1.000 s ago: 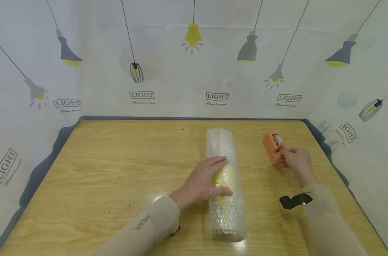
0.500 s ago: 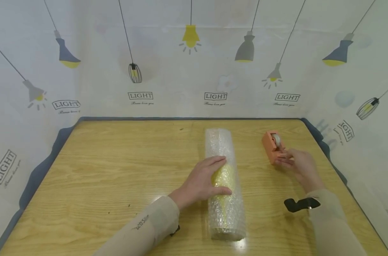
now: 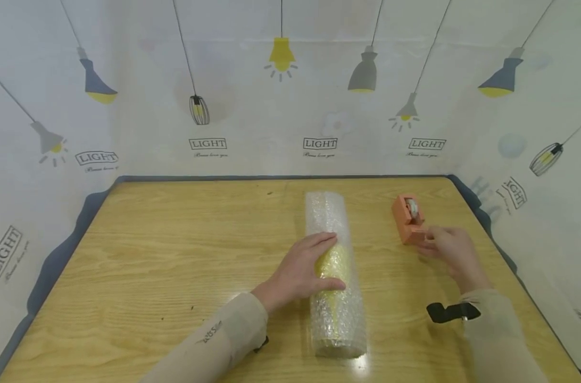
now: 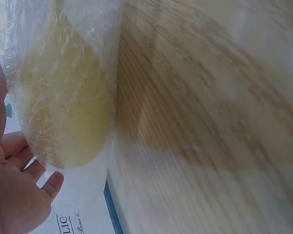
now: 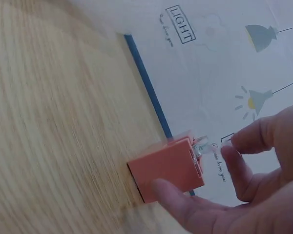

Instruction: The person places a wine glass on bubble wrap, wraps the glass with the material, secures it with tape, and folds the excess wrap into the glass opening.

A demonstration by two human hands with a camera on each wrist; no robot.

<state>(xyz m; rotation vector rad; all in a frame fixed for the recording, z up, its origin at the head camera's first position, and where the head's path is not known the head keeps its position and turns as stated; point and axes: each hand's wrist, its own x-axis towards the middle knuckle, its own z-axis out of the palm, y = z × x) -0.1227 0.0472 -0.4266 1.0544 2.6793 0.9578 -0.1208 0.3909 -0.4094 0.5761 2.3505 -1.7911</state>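
Observation:
A bubble-wrapped roll point(image 3: 335, 314) lies lengthwise on the table, and a yellow shape with a narrow stem shows through the wrap point(image 4: 63, 97). My left hand point(image 3: 297, 271) holds it from its left side, thumb and fingers spread over the top and partly round it. To the right sits an orange tape dispenser point(image 3: 405, 221) with a roll of clear tape point(image 3: 412, 208) in it. At its front end, my right hand point(image 3: 453, 255) pinches a short strip of tape point(image 5: 212, 147) between thumb and finger. Another finger point(image 5: 171, 197) of that hand lies against the dispenser's side.
The wooden table point(image 3: 175, 239) carries the roll and the dispenser. A pale curtain point(image 3: 252, 106) printed with lamps hangs behind and on both sides. Dark blue edging point(image 3: 281, 178) runs along the table's back edge.
My right hand has shifted slightly right and down along the dispenser's front, and its fingers have regrouped at the tape. The left hand keeps its hold on the wrapped roll.

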